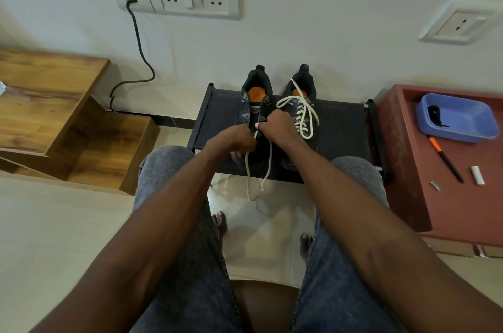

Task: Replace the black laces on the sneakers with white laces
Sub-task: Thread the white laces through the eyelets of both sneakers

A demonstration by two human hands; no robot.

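while right sneaker (299,115) sits laced | we thread left sneaker (253,120): both hands, left hand (236,139), right hand (275,123), pinch white lace (268,164) | next: tip into nearest empty eyelet

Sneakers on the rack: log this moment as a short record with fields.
left sneaker: upper eyelets bare, white lace being threaded, two ends hang toward the floor
right sneaker: fully laced in white
left hand: grips the lace
right hand: pinches a lace end
support: black rack
blue tray: holds a black lace
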